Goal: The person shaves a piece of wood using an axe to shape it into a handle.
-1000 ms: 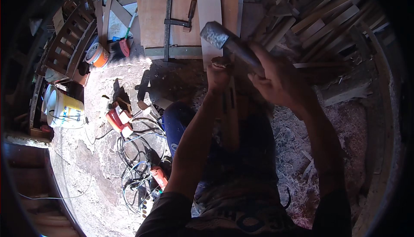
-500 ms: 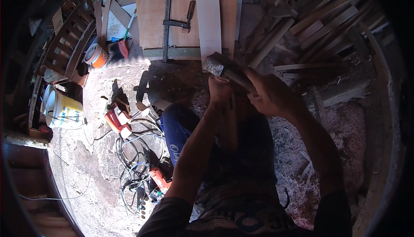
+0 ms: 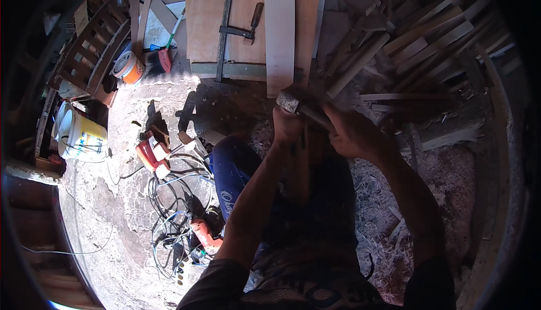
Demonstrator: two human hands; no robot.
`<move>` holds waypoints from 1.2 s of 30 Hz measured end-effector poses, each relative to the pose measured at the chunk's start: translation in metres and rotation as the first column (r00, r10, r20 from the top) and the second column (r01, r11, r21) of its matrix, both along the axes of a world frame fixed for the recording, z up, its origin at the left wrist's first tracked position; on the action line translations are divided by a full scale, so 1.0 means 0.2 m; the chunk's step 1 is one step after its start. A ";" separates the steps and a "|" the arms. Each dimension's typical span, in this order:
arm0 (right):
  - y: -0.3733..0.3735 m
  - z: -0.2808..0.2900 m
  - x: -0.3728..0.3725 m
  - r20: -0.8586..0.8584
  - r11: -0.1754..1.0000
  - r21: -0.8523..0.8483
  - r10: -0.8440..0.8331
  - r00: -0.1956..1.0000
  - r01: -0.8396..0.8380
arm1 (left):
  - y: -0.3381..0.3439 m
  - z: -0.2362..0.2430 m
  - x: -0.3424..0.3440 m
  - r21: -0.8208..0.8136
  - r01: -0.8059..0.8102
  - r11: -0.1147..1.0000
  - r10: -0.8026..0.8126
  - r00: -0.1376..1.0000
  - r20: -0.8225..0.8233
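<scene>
My right hand [image 3: 358, 132] is closed round the handle of a hammer [image 3: 288, 102]. The hammer's worn, pale metal head sits right over my left hand [image 3: 288, 128], and whether it touches cannot be told. My left hand is a fist above a narrow wooden piece [image 3: 301, 169] that lies between my legs. Whatever the left fist grips is hidden by the fingers and the hammer head. Just beyond the hands is the near end of a long pale board [image 3: 280, 56].
A bar clamp [image 3: 225, 34] lies on wooden panels ahead. Offcuts [image 3: 434, 34] pile up at the far right, and shavings [image 3: 417, 197] cover the floor below them. On the left are an orange power tool [image 3: 204, 234], tangled cables [image 3: 163, 214], a white bucket [image 3: 84, 135] and an orange bucket [image 3: 129, 69].
The hammer head has come down closer to my left fist, and my right hand has lowered with it. The whole view has shifted slightly.
</scene>
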State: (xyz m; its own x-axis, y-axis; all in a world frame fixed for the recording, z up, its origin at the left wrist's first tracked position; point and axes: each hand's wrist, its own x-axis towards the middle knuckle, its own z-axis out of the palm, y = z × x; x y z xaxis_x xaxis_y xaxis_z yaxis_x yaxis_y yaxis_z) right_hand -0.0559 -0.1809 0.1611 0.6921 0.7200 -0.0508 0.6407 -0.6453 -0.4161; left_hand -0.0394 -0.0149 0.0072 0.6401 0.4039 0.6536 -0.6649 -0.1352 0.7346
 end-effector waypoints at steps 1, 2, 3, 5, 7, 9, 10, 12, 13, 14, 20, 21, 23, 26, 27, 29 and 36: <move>-0.02 0.03 -0.01 0.007 0.998 0.068 -0.001 1.000 0.001 | 0.00 -0.05 0.04 -0.068 0.033 0.997 -0.042 0.990 -0.131; -0.01 0.05 -0.02 -0.001 0.989 0.148 0.013 1.000 -0.013 | 0.05 -0.11 0.05 -0.129 0.042 0.991 -0.075 0.960 -0.270; 0.02 0.12 0.00 0.017 0.982 0.191 0.004 1.000 -0.007 | 0.09 -0.17 0.07 -0.192 0.042 0.980 -0.117 0.909 -0.400; 0.10 0.30 0.07 0.046 0.964 0.267 -0.026 0.999 0.013 | 0.17 -0.18 0.16 -0.079 0.004 0.997 -0.041 0.882 -0.469; 0.19 0.37 0.10 0.054 0.928 0.357 -0.137 0.989 0.109 | 0.14 -0.16 0.18 -0.030 -0.005 1.000 -0.011 0.871 -0.492; 0.18 0.30 0.13 0.134 0.943 0.322 -0.138 0.981 0.089 | 0.12 -0.15 0.15 -0.080 -0.030 0.996 -0.019 0.839 -0.544; 0.13 0.15 0.16 0.213 0.972 0.231 -0.081 0.974 0.031 | 0.10 -0.14 0.12 -0.102 -0.038 0.994 -0.027 0.825 -0.564; 0.07 -0.05 0.15 0.244 0.994 0.112 -0.030 0.969 0.003 | 0.06 -0.11 0.04 -0.195 0.015 0.981 -0.104 0.885 -0.454; 0.03 -0.13 0.09 0.207 0.995 0.095 -0.042 0.978 0.022 | 0.06 -0.08 -0.01 -0.236 0.039 0.971 -0.132 0.910 -0.392; 0.00 -0.17 0.04 0.165 0.996 0.072 -0.056 0.985 0.044 | 0.03 -0.03 -0.09 -0.229 0.058 0.972 -0.144 0.915 -0.377; -0.16 -0.37 -0.11 -0.168 0.848 0.421 -0.277 0.946 0.323 | 0.10 0.02 -0.34 0.020 0.312 0.950 -0.290 0.904 -0.313; -0.21 -0.44 -0.13 -0.180 0.865 0.387 -0.268 0.947 0.318 | 0.19 0.05 -0.23 -0.081 0.360 0.930 -0.365 0.864 -0.348; -0.32 -0.59 -0.17 -0.212 0.901 0.316 -0.239 0.948 0.298 | 0.23 0.19 -0.15 -0.149 0.161 0.976 -0.208 0.898 -0.387; -0.47 -0.76 -0.29 -0.315 0.946 -0.203 -0.306 0.898 0.251 | 0.24 0.82 -0.19 0.323 -0.293 0.900 0.283 0.956 0.079; -0.54 -0.84 -0.32 -0.220 0.996 -0.062 -0.071 0.973 0.059 | 0.30 0.95 -0.21 0.458 -0.367 0.810 0.296 0.929 0.221; -0.68 -0.99 -0.35 0.075 0.922 0.133 0.357 0.931 -0.365 | 0.36 1.08 -0.22 0.496 -0.386 0.778 0.315 0.922 0.222; -0.34 -0.98 -0.13 -0.122 0.873 -0.347 0.320 0.939 -0.343 | 0.28 0.56 -0.29 0.142 -0.093 0.986 0.122 0.970 -0.211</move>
